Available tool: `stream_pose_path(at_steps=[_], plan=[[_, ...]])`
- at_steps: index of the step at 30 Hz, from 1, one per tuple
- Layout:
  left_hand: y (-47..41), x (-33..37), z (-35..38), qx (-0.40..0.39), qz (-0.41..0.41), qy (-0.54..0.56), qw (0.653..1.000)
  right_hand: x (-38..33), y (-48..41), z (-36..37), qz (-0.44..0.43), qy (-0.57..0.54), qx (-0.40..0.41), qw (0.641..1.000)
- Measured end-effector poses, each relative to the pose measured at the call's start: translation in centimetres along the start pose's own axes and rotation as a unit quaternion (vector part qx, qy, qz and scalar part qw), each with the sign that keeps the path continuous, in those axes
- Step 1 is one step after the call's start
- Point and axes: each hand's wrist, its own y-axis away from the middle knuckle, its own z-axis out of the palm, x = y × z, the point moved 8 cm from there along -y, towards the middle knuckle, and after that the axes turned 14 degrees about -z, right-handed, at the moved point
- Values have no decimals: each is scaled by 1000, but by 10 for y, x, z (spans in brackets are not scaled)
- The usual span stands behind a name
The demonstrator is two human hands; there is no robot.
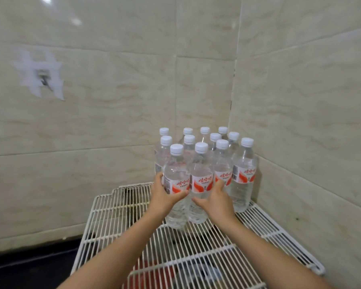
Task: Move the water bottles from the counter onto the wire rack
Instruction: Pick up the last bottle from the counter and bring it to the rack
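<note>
I see a white wire rack (117, 207) pushed into a corner of beige tiled walls (300, 101). At the rack's far right corner stands a tight cluster of water bottles (215, 142), clear, white-capped, with red-and-white labels, all upright. At the front of that cluster, toward the rack's middle, the left hand (165, 195) curls round the front-left bottle (176, 174), fingers at the label's outer side and thumb across its front. The right hand (215, 202) grips the neighbouring bottle (200, 174) the same way, its thumb pointing inward under the label. The two held bottles touch each other, and the thumbs nearly meet. Their bases are down at the rack's wires, though I cannot tell whether they rest on them or hang just above. Beneath the rack, blurred red and dark shapes (154, 272) show through the wires. On the wall left of the rack sits a patch of pale tape strips (42, 76).
</note>
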Motion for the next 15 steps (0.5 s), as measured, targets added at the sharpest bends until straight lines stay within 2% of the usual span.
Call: stream_pose_path(at_steps=[3, 7, 11, 15], plan=[[10, -13, -7, 24, -14, -46, 999, -4, 12, 3, -38, -24, -22, 999], [39, -27, -40, 115, -38, -117, 986, -29, 36, 1, -133, 0, -53, 990], [84, -41, -90, 184, -50, -154, 969, -68, 64, 16, -248, 64, -101, 961], [159, -69, -157, 290, -71, -207, 932, -117, 109, 46, -335, 23, -145, 931]])
